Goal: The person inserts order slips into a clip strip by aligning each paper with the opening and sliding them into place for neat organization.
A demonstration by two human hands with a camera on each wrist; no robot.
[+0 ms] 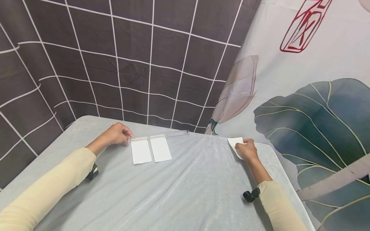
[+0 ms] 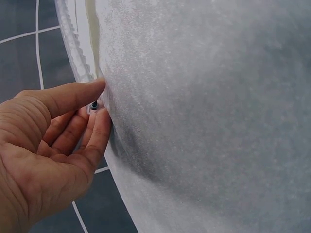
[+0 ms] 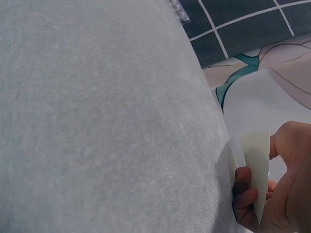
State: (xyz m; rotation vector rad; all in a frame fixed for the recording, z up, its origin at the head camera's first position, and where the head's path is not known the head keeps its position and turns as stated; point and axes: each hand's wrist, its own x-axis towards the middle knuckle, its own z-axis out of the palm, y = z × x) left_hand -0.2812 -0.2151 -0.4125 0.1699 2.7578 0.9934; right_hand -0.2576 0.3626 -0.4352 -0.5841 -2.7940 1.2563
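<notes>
My left hand [image 1: 117, 133] is at the left end of a clear plastic strip [image 1: 176, 133], which resembles a ruler. In the left wrist view, thumb and fingertips pinch that end of the strip [image 2: 73, 46], close to a small dark spot. Two white paper slips, a left slip [image 1: 141, 151] and a right slip [image 1: 161, 149], lie side by side with their top edges at the strip. Over at the right side of the table, my right hand [image 1: 248, 150] holds another white paper slip [image 1: 234, 142] between thumb and fingers. That slip [image 3: 257, 160] looks bent in the right wrist view.
A pale grey cloth [image 1: 173, 199] with soft creases covers the table. Behind it hangs a dark curtain with white grid lines [image 1: 133, 73]. To the right is a white curtain with a leaf print [image 1: 312, 118]. Each wrist carries a small black camera [image 1: 251, 195].
</notes>
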